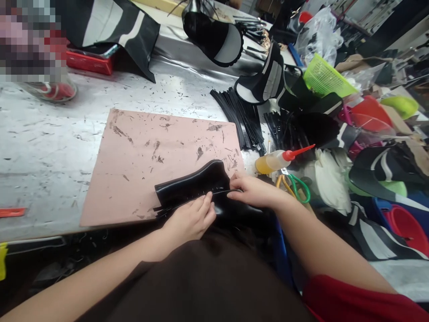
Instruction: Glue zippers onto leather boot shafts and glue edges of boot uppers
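A glossy black leather boot upper (pixel 191 181) lies at the near edge of a pink board, partly hanging over toward my lap. My left hand (pixel 192 217) is on its near side, fingers together and pressed on the leather along a seam; the thumb is hidden. At the right part of that seam, my right hand (pixel 250 190) pinches the edge between thumb and fingers. A thin black strip (pixel 161 209) runs along the seam and sticks out at the left. Small pale marks dot the leather beside it.
The pink board (pixel 134 134) is stained. To the right are a glue bottle (pixel 271 162) with red nozzle, scissors (pixel 300 188), black strips (pixel 237 116) and a green basket (pixel 326 76). Black leather pieces (pixel 217 42) stand behind; an orange cutter (pixel 11 212) lies far left.
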The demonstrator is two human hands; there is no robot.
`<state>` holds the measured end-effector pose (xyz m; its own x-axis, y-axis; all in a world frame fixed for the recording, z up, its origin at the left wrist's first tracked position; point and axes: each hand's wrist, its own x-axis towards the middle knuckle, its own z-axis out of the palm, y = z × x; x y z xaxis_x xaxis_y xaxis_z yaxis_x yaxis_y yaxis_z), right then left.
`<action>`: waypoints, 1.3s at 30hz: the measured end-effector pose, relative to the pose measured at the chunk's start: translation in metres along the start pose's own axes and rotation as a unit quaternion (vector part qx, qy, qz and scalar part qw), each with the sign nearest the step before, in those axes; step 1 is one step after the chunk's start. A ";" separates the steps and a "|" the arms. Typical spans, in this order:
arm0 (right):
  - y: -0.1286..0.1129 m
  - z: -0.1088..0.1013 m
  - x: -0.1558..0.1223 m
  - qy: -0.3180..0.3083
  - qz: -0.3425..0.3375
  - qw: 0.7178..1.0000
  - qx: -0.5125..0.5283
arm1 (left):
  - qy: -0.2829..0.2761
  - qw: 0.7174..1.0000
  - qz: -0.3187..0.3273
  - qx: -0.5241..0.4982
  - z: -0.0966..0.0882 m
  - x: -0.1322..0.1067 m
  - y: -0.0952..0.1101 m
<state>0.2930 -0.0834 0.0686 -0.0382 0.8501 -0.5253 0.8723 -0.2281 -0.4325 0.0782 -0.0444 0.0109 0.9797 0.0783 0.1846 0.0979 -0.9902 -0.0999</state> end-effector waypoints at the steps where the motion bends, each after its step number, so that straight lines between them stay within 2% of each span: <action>1: 0.000 0.004 0.000 0.006 -0.004 1.000 0.004 | -0.002 1.000 0.004 -0.001 0.000 0.001 -0.001; 6: -0.001 0.011 -0.001 0.027 0.022 0.999 0.025 | -0.018 1.000 0.025 -0.002 0.002 0.001 -0.003; 11: 0.002 0.012 0.000 0.044 0.034 0.997 0.052 | -0.007 1.000 0.030 0.005 0.004 0.003 0.000; 18: 0.000 0.021 0.005 0.069 0.037 0.997 -0.001 | -0.006 0.997 0.061 0.056 -0.002 0.024 0.008; 22: 0.001 0.028 -0.002 0.138 0.047 0.988 -0.055 | -0.062 0.995 0.068 0.041 -0.001 0.036 0.012; 25: 0.005 0.034 -0.014 0.212 0.064 0.973 -0.068 | -0.064 0.994 0.076 0.044 0.002 0.039 0.013; 30: 0.015 0.045 -0.025 0.272 -0.022 0.962 -0.011 | -0.036 0.996 0.079 0.034 0.004 0.038 0.008; 35: 0.028 0.053 -0.017 0.290 0.020 0.947 0.139 | -0.005 0.996 0.081 0.042 0.004 0.038 0.004; 39: 0.032 0.053 -0.009 0.278 0.023 0.944 0.176 | 0.003 0.998 0.057 0.009 0.013 0.034 0.005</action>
<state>0.2954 -0.1237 0.0208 0.3433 0.9307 -0.1264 0.6476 -0.3320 -0.6858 0.1139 -0.0448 0.0044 0.9835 -0.0360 0.1774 -0.0114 -0.9904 -0.1379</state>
